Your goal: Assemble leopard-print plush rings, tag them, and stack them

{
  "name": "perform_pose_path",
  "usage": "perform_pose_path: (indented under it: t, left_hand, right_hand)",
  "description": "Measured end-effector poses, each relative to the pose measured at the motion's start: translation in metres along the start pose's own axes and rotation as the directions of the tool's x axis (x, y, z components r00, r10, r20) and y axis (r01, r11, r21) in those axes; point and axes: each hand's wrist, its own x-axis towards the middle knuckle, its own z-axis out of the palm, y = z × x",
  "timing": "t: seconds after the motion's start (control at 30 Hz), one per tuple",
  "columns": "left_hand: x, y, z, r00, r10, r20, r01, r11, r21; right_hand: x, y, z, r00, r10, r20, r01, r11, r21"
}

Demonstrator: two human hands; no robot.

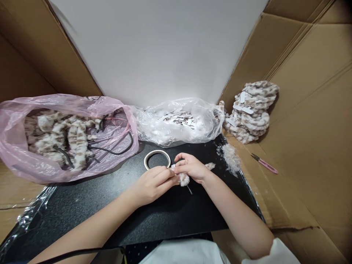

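Note:
My left hand (154,184) and my right hand (191,168) meet over the black table, just in front of a roll of tape (145,161). Between them is a small piece of white and brown fluffy fabric (184,179). The left fingers are pinched on its left side. My right thumb and index finger close at a small white tag by the fabric, with the other fingers curled above. A thin pale strand hangs below the fabric, and a fluffy end (210,166) shows beyond my right wrist.
A pink plastic bag (121,161) with fluffy strips and dark cords lies left. Behind the tape is a clear bag (154,126) of printed labels. Right are stacked fluffy bands (257,106), loose fluff (231,158) and pink-handled snips (265,165). Cardboard walls (308,110) stand around the black table (110,205).

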Motion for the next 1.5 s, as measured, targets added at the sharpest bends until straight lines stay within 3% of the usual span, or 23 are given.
perform_pose_path:
  t: [0.13,0.27,0.37,0.47,0.6,0.77,1.0,1.07,1.23,1.5]
  left_hand:
    - [-0.001,0.003,-0.002,1.0,-0.016,0.004,0.016,1.0,-0.014]
    - [-0.002,0.004,-0.001,0.999,-0.045,-0.024,0.043,0.996,-0.079]
    - [-0.002,0.005,0.002,0.997,-0.044,-0.062,0.037,0.994,-0.103]
    - [0.0,0.007,0.0,0.995,-0.037,-0.095,0.024,0.991,-0.128]
    - [0.003,0.009,-0.007,0.997,-0.056,-0.055,0.048,0.988,-0.145]
    - [0.003,0.009,-0.01,0.997,-0.053,-0.052,0.045,0.988,-0.147]
    - [0.006,0.01,-0.013,0.997,-0.007,-0.072,0.002,0.997,-0.074]
    - [0.006,0.009,-0.012,0.996,0.02,-0.083,-0.023,0.999,-0.041]
    - [0.004,0.007,-0.007,0.991,0.103,-0.086,-0.101,0.995,0.021]
    - [0.003,0.006,-0.001,0.993,0.108,-0.039,-0.107,0.994,0.03]
  right_hand:
    - [-0.001,0.001,0.002,0.993,-0.078,-0.084,0.078,0.997,-0.008]
    - [0.0,0.002,0.0,0.993,-0.088,-0.083,0.086,0.996,-0.035]
    - [0.0,0.002,-0.003,0.997,-0.066,-0.049,0.065,0.997,-0.028]
    - [0.0,-0.003,-0.01,0.998,0.025,0.06,-0.027,0.999,0.047]
    - [-0.002,-0.01,-0.02,0.977,0.091,0.192,-0.113,0.988,0.108]
    - [-0.001,-0.009,-0.017,0.991,0.013,0.131,-0.028,0.993,0.111]
    - [-0.01,-0.015,-0.006,0.994,-0.076,-0.078,0.077,0.997,0.001]
    - [-0.014,-0.017,-0.006,0.994,-0.095,-0.048,0.09,0.991,-0.104]
    - [-0.017,-0.014,-0.009,0.982,-0.107,0.156,0.145,0.954,-0.262]
    - [-0.015,-0.006,-0.008,0.982,-0.142,0.121,0.176,0.92,-0.349]
